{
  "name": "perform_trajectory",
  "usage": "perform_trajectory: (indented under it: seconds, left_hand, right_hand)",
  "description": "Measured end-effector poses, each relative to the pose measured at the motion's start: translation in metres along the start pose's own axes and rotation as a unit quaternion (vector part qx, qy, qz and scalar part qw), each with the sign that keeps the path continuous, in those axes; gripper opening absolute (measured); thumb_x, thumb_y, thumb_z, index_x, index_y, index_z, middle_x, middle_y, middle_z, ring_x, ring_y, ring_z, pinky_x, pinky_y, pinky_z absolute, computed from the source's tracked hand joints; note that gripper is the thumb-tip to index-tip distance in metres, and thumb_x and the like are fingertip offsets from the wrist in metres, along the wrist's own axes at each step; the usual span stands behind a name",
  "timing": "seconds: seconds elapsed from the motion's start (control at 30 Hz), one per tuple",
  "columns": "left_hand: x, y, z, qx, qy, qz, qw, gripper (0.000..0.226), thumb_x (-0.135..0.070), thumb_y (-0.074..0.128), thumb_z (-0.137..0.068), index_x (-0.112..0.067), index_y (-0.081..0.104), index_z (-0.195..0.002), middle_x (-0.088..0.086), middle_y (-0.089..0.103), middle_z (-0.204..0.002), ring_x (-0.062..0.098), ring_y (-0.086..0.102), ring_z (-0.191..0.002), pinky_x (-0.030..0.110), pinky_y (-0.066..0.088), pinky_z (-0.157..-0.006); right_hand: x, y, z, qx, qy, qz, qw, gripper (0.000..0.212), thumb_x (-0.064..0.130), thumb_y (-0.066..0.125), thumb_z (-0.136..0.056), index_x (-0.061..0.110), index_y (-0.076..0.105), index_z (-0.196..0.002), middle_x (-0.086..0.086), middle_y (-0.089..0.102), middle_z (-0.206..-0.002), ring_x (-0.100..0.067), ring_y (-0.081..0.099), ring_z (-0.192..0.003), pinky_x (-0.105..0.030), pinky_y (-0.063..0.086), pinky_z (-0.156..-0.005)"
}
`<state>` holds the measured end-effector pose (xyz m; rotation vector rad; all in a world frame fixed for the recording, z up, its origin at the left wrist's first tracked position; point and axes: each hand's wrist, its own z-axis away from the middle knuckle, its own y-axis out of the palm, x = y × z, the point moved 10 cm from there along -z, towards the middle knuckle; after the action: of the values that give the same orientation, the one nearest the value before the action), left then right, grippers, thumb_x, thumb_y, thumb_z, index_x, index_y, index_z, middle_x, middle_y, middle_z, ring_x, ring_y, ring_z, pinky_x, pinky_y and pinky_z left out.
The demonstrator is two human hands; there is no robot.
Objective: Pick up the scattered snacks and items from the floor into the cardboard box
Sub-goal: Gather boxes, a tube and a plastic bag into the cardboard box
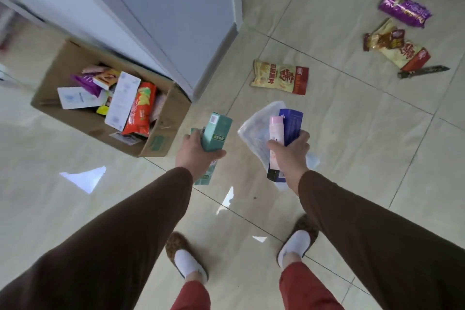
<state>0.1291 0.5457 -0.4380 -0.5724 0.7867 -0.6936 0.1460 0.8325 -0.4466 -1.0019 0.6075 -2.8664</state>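
**Both hands loaded beside the box**

A teal carton [216,131] is gripped by the left hand [196,152]; a pink tube [276,131], blue carton [292,126] and clear bag [254,131] by the right hand [292,152]. The cardboard box [163,133], part-filled, stands left; a yellow snack bag [279,77] lies on the floor [352,133].

light: soft, even daylight, moderately bright | glare: sharp white patches reflected on the glossy floor [352,133] | shadows: faint, diffuse | blur: motion smear at the left edge and over the cardboard box [161,138] | distortion: wide-angle bending toward the borders | focus: centre fairly sharp
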Motion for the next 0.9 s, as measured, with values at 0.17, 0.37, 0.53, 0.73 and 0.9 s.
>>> perform_trajectory:
  seconds: [0.17, 0.37, 0.53, 0.73, 0.9]
  left_hand:
    - [0.096, -0.087, 0.011, -0.01, -0.009, 0.004, 1.0, 0.061, -0.054, 0.081, -0.068, -0.025, 0.052, -0.113, -0.001, 0.051, -0.107, 0.017, 0.055, -0.088, 0.034, 0.046, -0.076]
    - [0.183, -0.183, 0.001, -0.014, -0.016, -0.001, 1.0, 0.062, -0.054, 0.081, -0.07, -0.026, 0.051, -0.116, 0.001, 0.05, -0.108, 0.019, 0.055, -0.09, 0.032, 0.046, -0.076]
    - [0.229, -0.238, -0.039, -0.014, -0.043, -0.009, 0.999, 0.071, -0.055, 0.08, -0.072, -0.022, 0.05, -0.127, 0.003, 0.049, -0.111, 0.022, 0.055, -0.099, 0.034, 0.046, -0.077]
    - [0.261, -0.292, -0.096, -0.005, -0.061, -0.008, 0.998, 0.076, -0.055, 0.08, -0.073, -0.022, 0.046, -0.133, 0.005, 0.05, -0.115, 0.024, 0.054, -0.107, 0.038, 0.05, -0.082]
    - [0.274, -0.341, -0.146, -0.027, -0.052, -0.026, 0.998, 0.069, -0.051, 0.08, -0.076, -0.018, 0.048, -0.127, 0.003, 0.046, -0.109, 0.021, 0.051, -0.096, 0.035, 0.046, -0.077]
  right_hand:
    - [0.017, 0.108, 0.071, 0.008, -0.005, -0.008, 1.0, 0.075, 0.025, 0.075, -0.079, 0.025, 0.03, -0.138, -0.002, 0.04, -0.125, -0.022, 0.058, -0.092, -0.045, 0.058, -0.078]
    - [0.044, 0.228, 0.133, 0.011, 0.038, -0.089, 0.995, 0.076, 0.024, 0.076, -0.077, 0.026, 0.03, -0.137, -0.003, 0.04, -0.126, -0.028, 0.059, -0.1, -0.049, 0.06, -0.08]
    - [0.069, 0.31, 0.148, 0.012, 0.069, -0.123, 0.99, 0.081, 0.028, 0.077, -0.076, 0.027, 0.028, -0.141, -0.006, 0.042, -0.128, -0.031, 0.058, -0.105, -0.053, 0.06, -0.084]
    - [0.103, 0.395, 0.14, -0.002, 0.106, -0.171, 0.98, 0.075, 0.026, 0.078, -0.077, 0.024, 0.032, -0.137, -0.009, 0.045, -0.127, -0.021, 0.057, -0.088, -0.048, 0.06, -0.082]
    - [0.134, 0.455, 0.131, -0.021, 0.126, -0.184, 0.975, 0.088, 0.032, 0.085, -0.07, 0.025, 0.032, -0.14, -0.009, 0.046, -0.134, -0.03, 0.062, -0.098, -0.05, 0.06, -0.086]
